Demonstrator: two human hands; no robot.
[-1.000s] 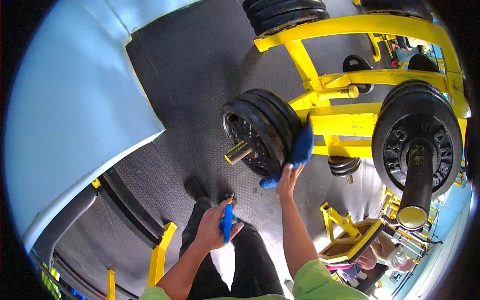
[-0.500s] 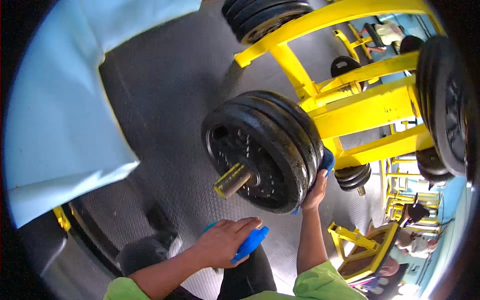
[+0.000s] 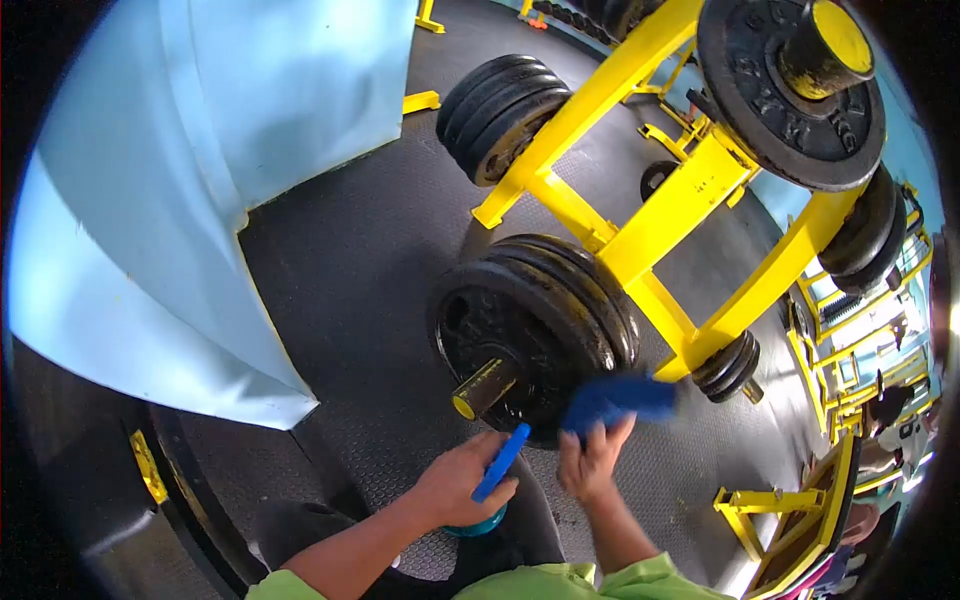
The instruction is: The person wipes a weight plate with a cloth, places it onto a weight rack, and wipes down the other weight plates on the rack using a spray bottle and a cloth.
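My left hand (image 3: pixel 450 485) is wrapped round a spray bottle with a blue head (image 3: pixel 502 462); part of its teal body shows below the fingers. In my right hand (image 3: pixel 597 462) is a blue cloth (image 3: pixel 625 398), blurred by motion. The cloth is in front of the lower right edge of several black weight plates (image 3: pixel 510 320), and I cannot tell if it touches them. These plates hang on a yellow-tipped metal peg (image 3: pixel 485 388) low on the rack. Their faces look wet or shiny.
The yellow plate rack (image 3: pixel 680 200) carries more plates, among them a large black plate (image 3: pixel 790 100) at upper right. A light blue panel (image 3: pixel 200 250) stands at left. Dark textured matting (image 3: pixel 350 270) covers the floor. A yellow-framed bench (image 3: pixel 770 500) and people are at right.
My right hand has come off the plates' right edge and moved down toward me with the cloth. The left hand still holds the spray bottle. The view has shifted.
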